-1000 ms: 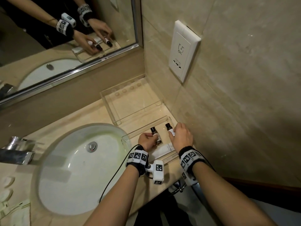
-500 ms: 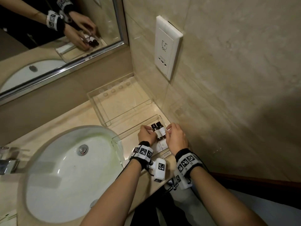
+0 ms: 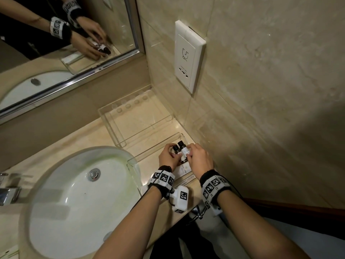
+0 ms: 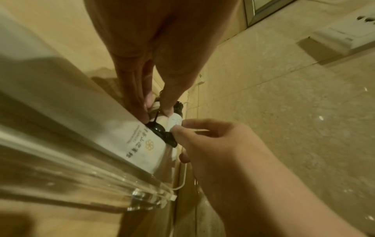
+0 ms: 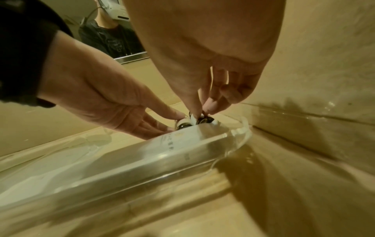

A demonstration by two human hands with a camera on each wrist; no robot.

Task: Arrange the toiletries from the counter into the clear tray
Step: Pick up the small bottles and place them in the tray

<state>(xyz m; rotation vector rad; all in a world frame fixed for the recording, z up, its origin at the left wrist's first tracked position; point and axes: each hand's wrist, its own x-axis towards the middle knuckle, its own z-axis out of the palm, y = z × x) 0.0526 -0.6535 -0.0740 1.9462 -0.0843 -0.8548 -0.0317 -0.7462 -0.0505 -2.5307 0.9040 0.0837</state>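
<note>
Two small dark bottles with white labels stand side by side in the near clear tray (image 3: 155, 146), close to the wall. My left hand (image 3: 172, 151) pinches the left bottle (image 3: 175, 147) (image 4: 156, 128) (image 5: 182, 124) between thumb and fingers. With thumb and fingertips, my right hand (image 3: 188, 151) pinches the right bottle (image 3: 183, 149) (image 4: 175, 121) (image 5: 205, 119). The bottles touch or nearly touch. A flat white packet (image 3: 184, 168) (image 4: 142, 144) (image 5: 172, 139) with printed text lies in the same tray (image 5: 182, 154), just in front of the bottles.
A second clear tray (image 3: 119, 135) sits behind, in the corner under the mirror. The sink basin (image 3: 78, 193) lies just left of the near tray and a faucet (image 3: 7, 193) at far left. The tiled wall with a white socket plate (image 3: 188, 58) rises right beside the bottles.
The two bottles stood apart in the tray a second ago; both hands have brought them together side by side. The head view has shifted slightly.
</note>
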